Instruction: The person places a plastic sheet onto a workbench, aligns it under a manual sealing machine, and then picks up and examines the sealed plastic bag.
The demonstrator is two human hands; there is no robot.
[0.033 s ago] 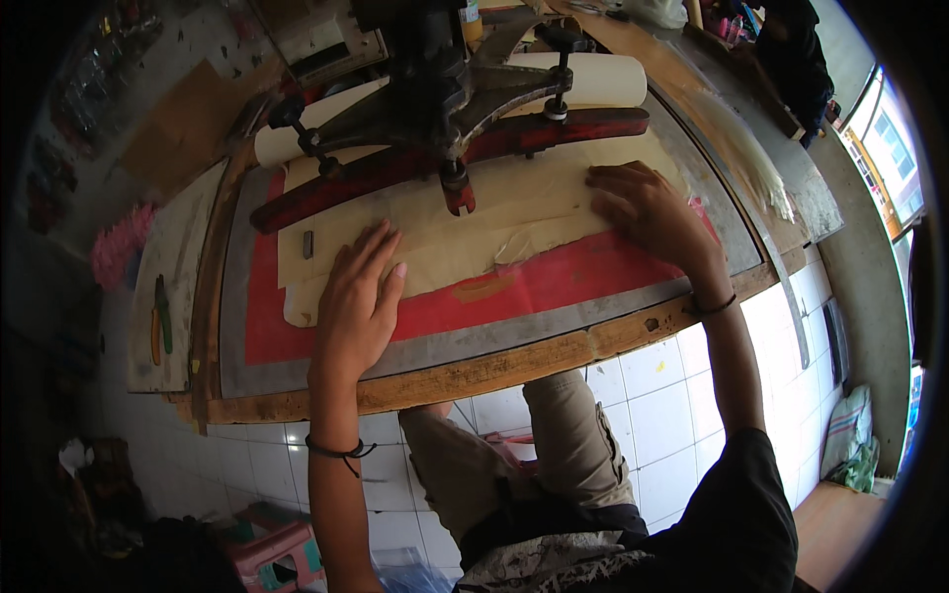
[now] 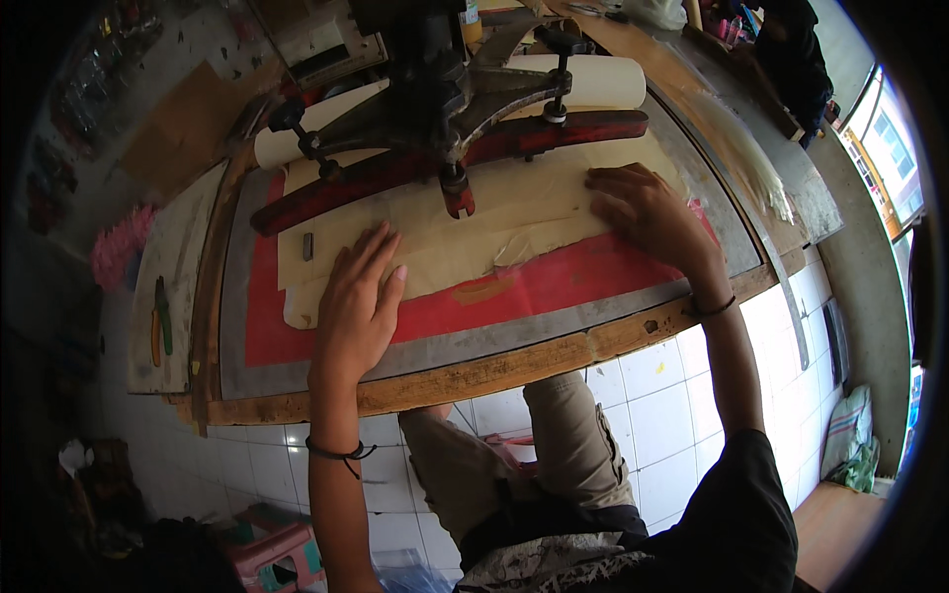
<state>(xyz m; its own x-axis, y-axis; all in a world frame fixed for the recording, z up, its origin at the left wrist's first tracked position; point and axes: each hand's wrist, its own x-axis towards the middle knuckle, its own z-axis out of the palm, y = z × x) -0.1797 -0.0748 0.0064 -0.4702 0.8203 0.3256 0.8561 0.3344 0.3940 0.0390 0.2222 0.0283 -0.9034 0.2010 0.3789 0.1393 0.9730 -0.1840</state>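
Nearest, across the lower middle of the frame, ran the worn wooden rim of a table (image 2: 474, 373), bordering a flat grey slab (image 2: 474, 342) that gave everything on it a level backing. A smooth red rectangular sheet (image 2: 563, 282) lay on the slab, probably as an underlay guarding the surface. On it, in the centre of the frame, rested a thin cream-coloured sheet (image 2: 455, 252) with a ragged near edge, leaving a band of red bare below.

Left of centre, the bare left hand (image 2: 354, 306) lay palm down on the cream sheet; its grip was wide and slack, fingers long and straight, seemingly to press flat rather than to grasp. Right of centre, the bare right hand (image 2: 647, 212) rested on the sheet's other end, its grip loose, fingers slightly bent and pinching nothing visible. Set so far apart, they likely kept the sheet from sliding.

Just left of the left fingers sat a small dark metal block (image 2: 307, 246), perhaps a weight. Farther up, a long red bar (image 2: 554, 133) crossed over the sheet under a black metal bracket (image 2: 415, 114), whose knobbed screws presumably adjusted it. Beyond lay a thick pale roll (image 2: 593, 82), perhaps parked clear of the hands
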